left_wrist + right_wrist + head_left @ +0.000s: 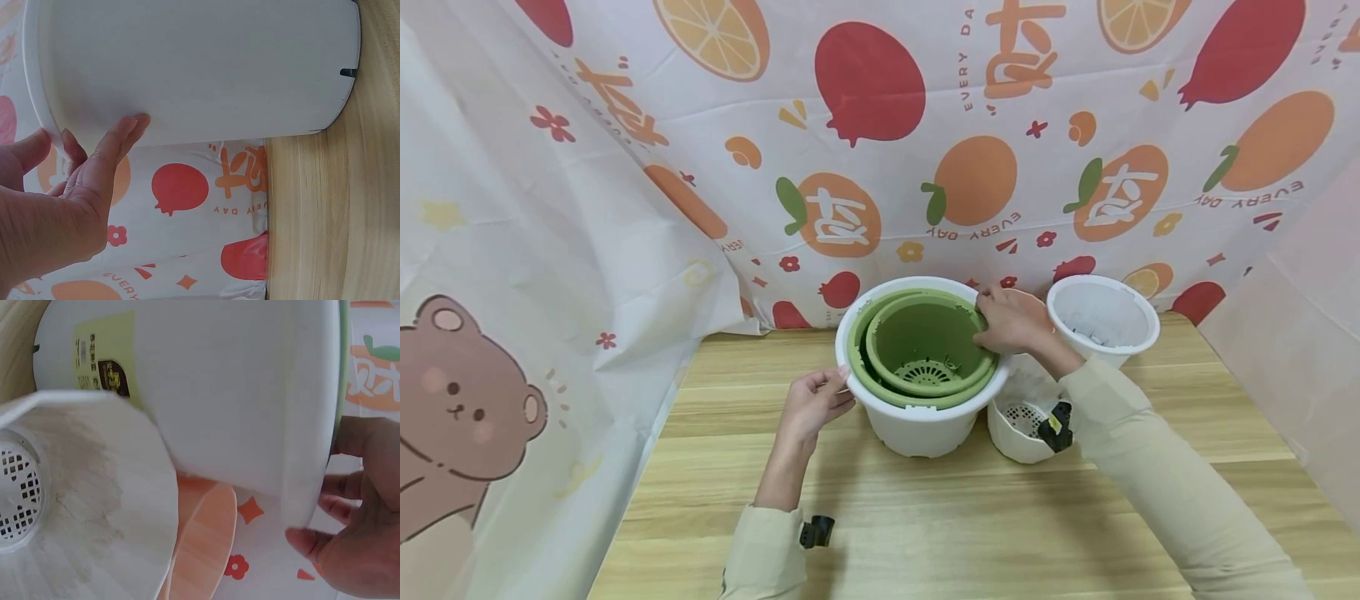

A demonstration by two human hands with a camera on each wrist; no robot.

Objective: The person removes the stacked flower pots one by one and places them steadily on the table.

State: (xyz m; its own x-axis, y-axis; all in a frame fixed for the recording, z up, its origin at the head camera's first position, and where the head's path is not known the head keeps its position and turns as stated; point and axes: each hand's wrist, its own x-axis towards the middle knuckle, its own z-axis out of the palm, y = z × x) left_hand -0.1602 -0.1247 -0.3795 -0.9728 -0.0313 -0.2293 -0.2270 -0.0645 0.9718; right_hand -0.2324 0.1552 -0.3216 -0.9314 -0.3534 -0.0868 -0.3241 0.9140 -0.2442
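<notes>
Two green flowerpots, the inner one tilted slightly inside the larger one, sit nested in a big white flowerpot. My left hand pinches the white pot's left rim between thumb and fingers, with other fingertips against its outer wall. At the right rim, my right hand grips the nested pots. Its thumb reaches over the inner green rim in the head view, and its fingers lie at the white rim in the right wrist view.
Right of the nest stands a small ribbed white pot with a perforated bottom. Behind it an orange pot shows partly. Another white pot stands at the back right. The wooden table meets a fruit-print curtain at the back.
</notes>
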